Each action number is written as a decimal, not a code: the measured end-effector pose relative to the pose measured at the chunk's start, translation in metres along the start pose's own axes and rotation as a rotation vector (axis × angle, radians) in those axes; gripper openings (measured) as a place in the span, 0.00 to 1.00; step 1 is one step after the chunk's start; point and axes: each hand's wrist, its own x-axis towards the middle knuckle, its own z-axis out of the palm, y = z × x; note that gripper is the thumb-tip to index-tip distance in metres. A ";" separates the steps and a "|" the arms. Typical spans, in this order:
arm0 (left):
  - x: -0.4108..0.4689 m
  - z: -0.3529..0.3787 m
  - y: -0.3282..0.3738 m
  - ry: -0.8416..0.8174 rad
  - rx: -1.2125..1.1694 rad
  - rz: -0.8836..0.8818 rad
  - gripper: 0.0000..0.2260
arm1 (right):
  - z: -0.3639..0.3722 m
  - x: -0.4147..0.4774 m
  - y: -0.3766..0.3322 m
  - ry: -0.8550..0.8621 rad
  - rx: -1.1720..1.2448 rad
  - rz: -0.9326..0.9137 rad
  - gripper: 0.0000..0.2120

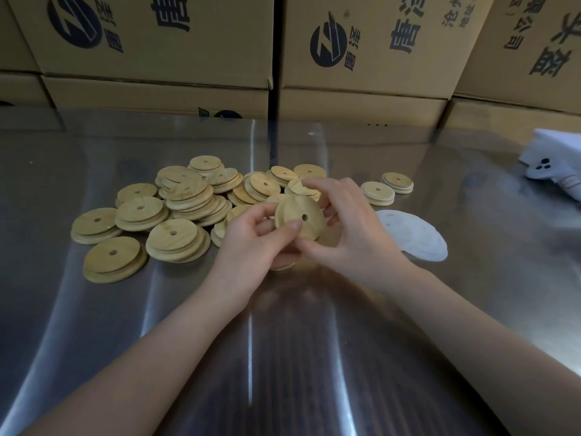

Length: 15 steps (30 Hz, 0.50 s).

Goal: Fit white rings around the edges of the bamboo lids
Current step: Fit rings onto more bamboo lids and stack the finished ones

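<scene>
On the desk (283, 341), bamboo lids (176, 199) lie left of and behind the left hand (251, 243), rings (415, 237) just right of the right hand (352, 228), cardboard boxes (157, 58) beyond.

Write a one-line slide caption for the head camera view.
Over a steel table, the left hand and right hand grip one bamboo lid; heap of lids at left, white rings at right.

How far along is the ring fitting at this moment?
Early. Done: two set-apart lids on the right look ringed, though the white edge is faint. In hand: the left hand and right hand both hold one bamboo lid; no ring shows on it. Left: a large pile of bare lids and the stack of white rings.
</scene>
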 end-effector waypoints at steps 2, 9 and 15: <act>0.001 -0.001 -0.001 0.024 -0.010 0.018 0.07 | -0.004 0.001 0.001 -0.046 0.011 -0.043 0.32; 0.006 -0.008 -0.002 0.086 0.002 0.066 0.08 | -0.027 0.012 0.039 0.045 -0.329 0.302 0.11; 0.007 -0.010 -0.003 0.081 -0.037 0.061 0.10 | -0.044 0.011 0.058 -0.203 -0.578 0.594 0.09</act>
